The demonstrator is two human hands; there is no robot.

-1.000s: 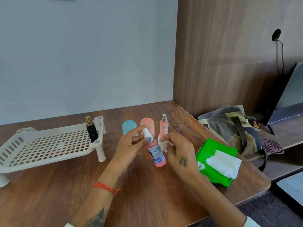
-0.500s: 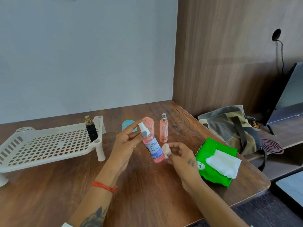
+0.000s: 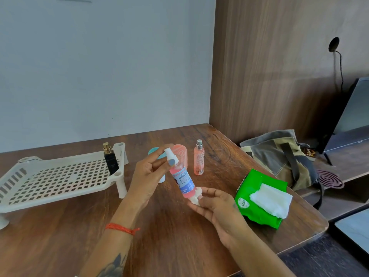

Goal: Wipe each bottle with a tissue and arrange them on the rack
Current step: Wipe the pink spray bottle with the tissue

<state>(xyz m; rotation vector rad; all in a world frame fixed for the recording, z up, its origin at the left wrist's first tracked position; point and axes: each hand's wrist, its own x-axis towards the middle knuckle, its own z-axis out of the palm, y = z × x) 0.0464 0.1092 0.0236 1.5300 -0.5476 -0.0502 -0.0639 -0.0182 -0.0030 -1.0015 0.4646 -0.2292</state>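
Done: black bottle stands on my rack, left of frame.
In hand: my left hand grips the pink spray bottle mid-frame; my right hand pinches the tissue at its base.
Left: slim pink bottle and two capped ones behind await, I reckon.

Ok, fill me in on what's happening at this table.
A person is cleaning bottles. The left hand holds a pink spray bottle tilted by its white top, while the right hand presses a wadded tissue against its base. One black bottle already stands on the white rack. A slim pink bottle waits on the table.
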